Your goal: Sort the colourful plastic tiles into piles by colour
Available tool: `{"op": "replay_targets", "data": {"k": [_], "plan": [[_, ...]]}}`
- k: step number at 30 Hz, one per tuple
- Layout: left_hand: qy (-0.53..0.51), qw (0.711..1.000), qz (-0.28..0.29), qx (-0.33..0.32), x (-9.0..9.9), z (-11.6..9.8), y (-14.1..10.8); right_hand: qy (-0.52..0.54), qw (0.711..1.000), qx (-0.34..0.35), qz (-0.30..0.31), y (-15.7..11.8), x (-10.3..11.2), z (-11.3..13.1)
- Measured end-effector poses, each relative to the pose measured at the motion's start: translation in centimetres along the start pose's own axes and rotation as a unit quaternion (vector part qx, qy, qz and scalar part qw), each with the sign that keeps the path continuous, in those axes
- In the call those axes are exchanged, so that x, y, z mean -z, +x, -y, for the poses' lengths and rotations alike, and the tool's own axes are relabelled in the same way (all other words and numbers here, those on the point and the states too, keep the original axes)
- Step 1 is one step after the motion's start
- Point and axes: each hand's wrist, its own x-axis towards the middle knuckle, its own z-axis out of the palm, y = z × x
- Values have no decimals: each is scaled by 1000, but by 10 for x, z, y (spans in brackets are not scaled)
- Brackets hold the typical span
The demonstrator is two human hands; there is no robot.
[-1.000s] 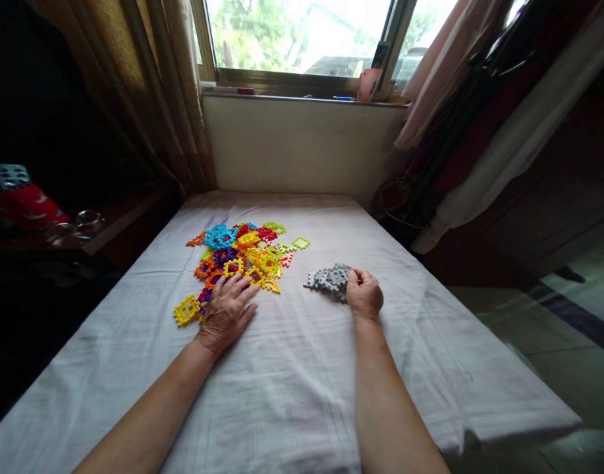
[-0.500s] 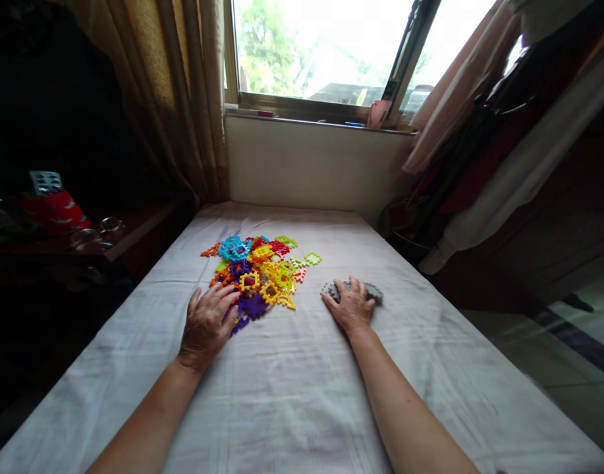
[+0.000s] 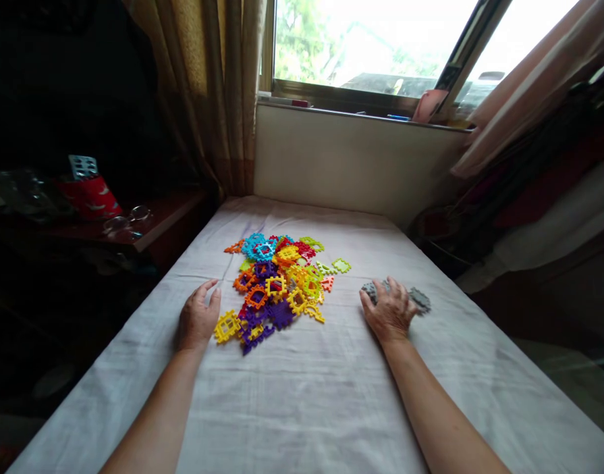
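Observation:
A heap of colourful plastic interlocking pieces (image 3: 282,313) lies on the cloth-covered surface (image 3: 292,408), in purple, yellow, orange, red, blue and green. At its left edge my left hand (image 3: 199,317) rests on its side, thumb and fingers apart, holding nothing. A yellow square piece (image 3: 227,326) lies just right of that hand. Over on the right, my right hand (image 3: 390,311) lies with spread fingers on top of grey interlocking pieces (image 3: 420,301), partly covering them. A pale green piece (image 3: 341,265) lies between the heap and the right hand.
A dark side table (image 3: 148,227) at the left holds glasses (image 3: 128,222) and a red container (image 3: 90,197). Beyond the cloth stands a wall below a window (image 3: 361,52). A curtain (image 3: 237,99) hangs at the left, clothes (image 3: 519,99) at the right.
My left hand has come off the heap to its left side, uncovering yellow, orange and purple pieces. My right hand stays on the grey pieces. The camera view has turned slightly left.

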Motion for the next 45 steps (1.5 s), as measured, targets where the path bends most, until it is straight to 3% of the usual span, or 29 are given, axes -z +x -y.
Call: {"op": "replay_targets", "data": {"k": [3,7,10,15,17,19,23,30,34,37,41,45], "plan": [[-8,1000,-1,-3,-1,-1,-2,45,998,50,-5,-1,2,19],[-16,999,-19,-30,-3,0,-4,138,982,94,84,32,-4,69],[-21,999,-27,-34,-3,1,-6,186,966,56,169,77,-23,112],[-23,999,-21,-11,-1,-1,-8,181,936,-92,286,145,-63,162],[-23,999,-22,-8,-1,-3,-8,172,927,-101,318,158,-73,177],[-22,999,-22,-9,0,-3,-8,181,917,-48,352,162,-77,191],[-20,1000,-16,-12,1,-5,-8,263,848,114,446,154,-66,212],[-14,999,-7,-28,1,-7,-7,284,786,247,491,128,-15,202],[-17,999,-9,-35,-3,-6,-9,263,746,310,527,127,7,199],[-16,999,7,-45,-6,-6,-11,245,783,312,479,138,6,220],[-22,998,6,-54,-6,-6,-14,229,850,291,375,143,-14,275],[-22,999,-14,-23,-5,-6,-17,171,865,288,373,130,-31,323]]}}
